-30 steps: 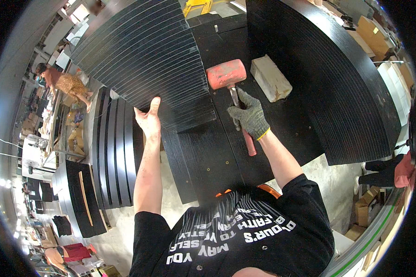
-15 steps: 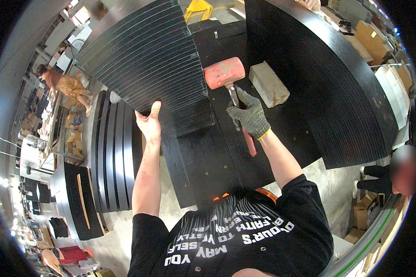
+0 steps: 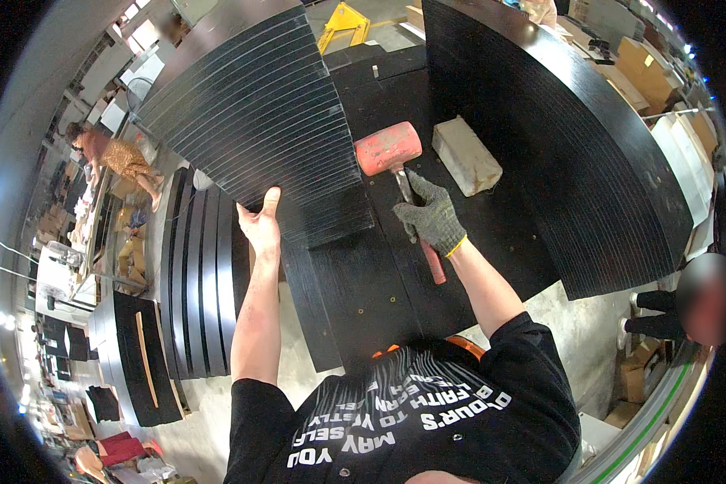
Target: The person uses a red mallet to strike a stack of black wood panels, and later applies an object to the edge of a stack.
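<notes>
my bare left hand (image 3: pixel 262 222) grips the near edge of a ribbed black panel (image 3: pixel 254 113); my gloved right hand (image 3: pixel 431 216) is closed around a red mallet (image 3: pixel 389 148), a pale block (image 3: pixel 466 156) just beyond.

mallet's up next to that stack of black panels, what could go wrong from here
1. The bare left hand grips the lower edge of the stack of black panels, close to the red mallet; a stray blow might catch its fingers.
2. The gloved right hand holds the handle near the head, so control may be limited.
3. The pale block beside the mallet could get knocked away.
</notes>
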A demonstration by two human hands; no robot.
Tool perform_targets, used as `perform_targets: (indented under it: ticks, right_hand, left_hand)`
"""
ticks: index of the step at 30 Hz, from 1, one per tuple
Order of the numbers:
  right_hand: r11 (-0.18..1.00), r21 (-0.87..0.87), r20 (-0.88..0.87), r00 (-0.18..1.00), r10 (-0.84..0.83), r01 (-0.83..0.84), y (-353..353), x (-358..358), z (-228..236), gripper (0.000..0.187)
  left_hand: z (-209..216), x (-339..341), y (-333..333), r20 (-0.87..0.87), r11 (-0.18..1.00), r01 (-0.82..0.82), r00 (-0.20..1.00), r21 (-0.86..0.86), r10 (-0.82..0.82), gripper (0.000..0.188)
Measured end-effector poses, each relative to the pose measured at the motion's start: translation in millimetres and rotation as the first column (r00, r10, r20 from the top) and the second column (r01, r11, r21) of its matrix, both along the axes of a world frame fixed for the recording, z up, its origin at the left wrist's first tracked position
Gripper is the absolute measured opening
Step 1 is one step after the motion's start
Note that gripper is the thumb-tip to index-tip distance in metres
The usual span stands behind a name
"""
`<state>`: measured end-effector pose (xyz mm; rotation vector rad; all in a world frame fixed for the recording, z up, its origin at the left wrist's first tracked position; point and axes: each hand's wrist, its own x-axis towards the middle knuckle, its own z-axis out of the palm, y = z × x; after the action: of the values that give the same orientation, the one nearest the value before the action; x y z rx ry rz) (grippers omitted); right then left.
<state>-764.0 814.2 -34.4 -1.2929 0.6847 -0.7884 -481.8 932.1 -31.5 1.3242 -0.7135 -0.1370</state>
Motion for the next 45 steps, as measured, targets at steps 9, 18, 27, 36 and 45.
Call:
perform_targets:
  ticks: [9,18,27,36,45]
  right_hand:
    - [0.994,-0.08,0.031,0.997,-0.077,0.079,1.8,5.6,12.5,0.063]
    - [0.998,-0.03,0.094,0.994,-0.053,0.056,3.3,7.8,29.7,0.062]
    - [0.994,-0.031,0.177,0.98,-0.094,0.101,-7.3,4.9,39.5,0.064]
    - [0.993,-0.01,0.25,0.962,-0.112,0.119,-6.0,9.2,51.6,0.063]
    - [0.989,-0.119,0.233,0.971,-0.052,0.082,-6.0,9.2,51.3,0.063]
  left_hand:
    - [1.0,0.3,1.8,0.002,1.0,0.015,1.0,-0.011,-0.015,0.065]
    - [6.7,0.8,6.0,0.029,0.999,0.002,1.0,0.042,-0.004,0.05]
    - [74.3,19.3,16.4,0.066,0.986,0.163,0.985,-0.042,-0.16,0.058]
    - [102.9,4.1,-6.8,-0.026,0.992,0.085,0.996,-0.094,-0.088,0.063]
    - [95.9,7.8,-9.8,-0.027,0.999,-0.026,0.999,-0.018,0.025,0.063]
